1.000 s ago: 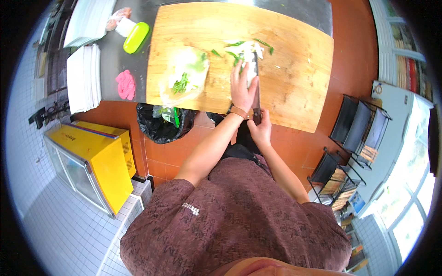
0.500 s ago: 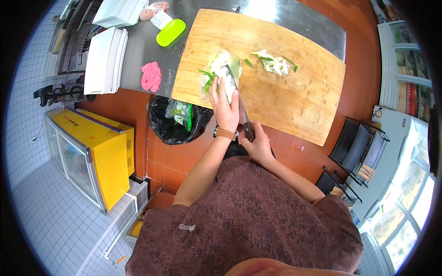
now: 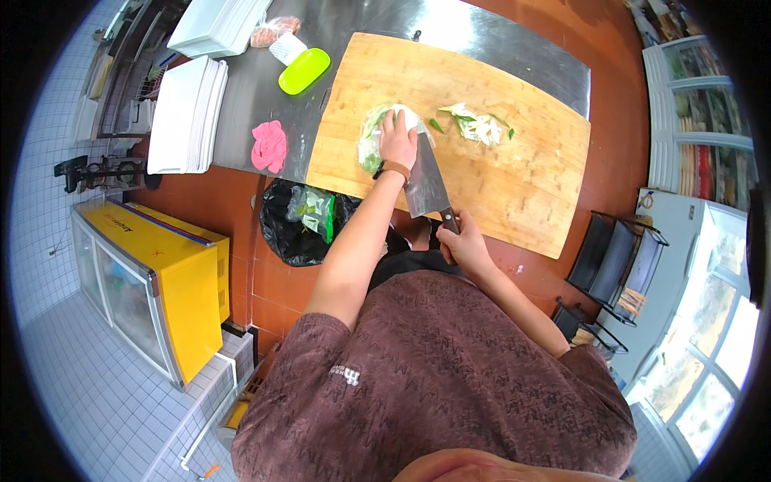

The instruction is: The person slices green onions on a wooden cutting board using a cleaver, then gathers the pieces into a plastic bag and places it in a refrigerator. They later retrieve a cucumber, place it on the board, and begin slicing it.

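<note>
My left hand (image 3: 397,146), wearing a wristband, rests on a clear plastic bag (image 3: 369,140) of pale green and white cut vegetable. Its fingers are stretched out over the white contents, slightly apart; the fingertips are partly lost among them. My right hand (image 3: 467,243) is closed round the dark handle of a cleaver (image 3: 428,181). The broad blade slants up and left over the near edge of the wooden cutting board (image 3: 530,193), its tip beside the bag and my left hand. Right of the bag lies a loose pile of white and green cut pieces (image 3: 478,127).
A metal table (image 3: 241,96) carries the board, a pink cloth (image 3: 269,147), a lime-green tray (image 3: 304,71), a bagged reddish item (image 3: 275,30) and stacked white trays (image 3: 189,116). Below the near edge stands a black-lined bin (image 3: 281,241). A yellow chest freezer (image 3: 197,297) stands left.
The cleaver has come out from beside the bag's contents, swinging right with its broad face now showing. My left hand has moved farther over the bag. The green leaves by its fingers no longer show.
</note>
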### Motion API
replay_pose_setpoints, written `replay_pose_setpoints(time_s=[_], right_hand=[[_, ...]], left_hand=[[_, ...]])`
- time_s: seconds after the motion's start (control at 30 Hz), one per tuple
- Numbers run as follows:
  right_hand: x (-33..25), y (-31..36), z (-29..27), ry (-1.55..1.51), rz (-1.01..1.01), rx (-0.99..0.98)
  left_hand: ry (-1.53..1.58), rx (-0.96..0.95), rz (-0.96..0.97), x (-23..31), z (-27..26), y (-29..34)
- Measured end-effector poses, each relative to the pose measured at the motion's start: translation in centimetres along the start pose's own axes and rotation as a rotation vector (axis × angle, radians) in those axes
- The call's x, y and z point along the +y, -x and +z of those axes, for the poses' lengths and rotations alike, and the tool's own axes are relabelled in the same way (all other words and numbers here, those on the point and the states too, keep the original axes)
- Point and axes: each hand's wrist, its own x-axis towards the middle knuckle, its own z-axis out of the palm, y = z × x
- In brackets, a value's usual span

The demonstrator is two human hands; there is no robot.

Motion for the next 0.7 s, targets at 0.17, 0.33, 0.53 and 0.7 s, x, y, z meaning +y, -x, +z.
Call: replay_pose_setpoints(time_s=[0.17, 0.33, 0.53, 0.7], right_hand=[[-0.7, 2.5, -2.6, -0.118, 0.091, 0.011], [-0.5, 3.5, -8.3, -0.217, 0.013, 0.181], [6.2, -4.3, -17.5, -0.261, -0.172, 0.486], [12.8, -8.4, -25.1, 0.259, -0.232, 0.692]], left_hand=[[-0.276, -0.168, 0.113, -2.3, -1.0, -2.1], [-0.373, -0.316, 0.253, -0.7, -6.3, -1.0], [-0.317, -0.139, 0.456, -2.5, -11.7, 1.1], [-0.352, -0.248, 0.309, -2.4, -13.3, 5.6]])
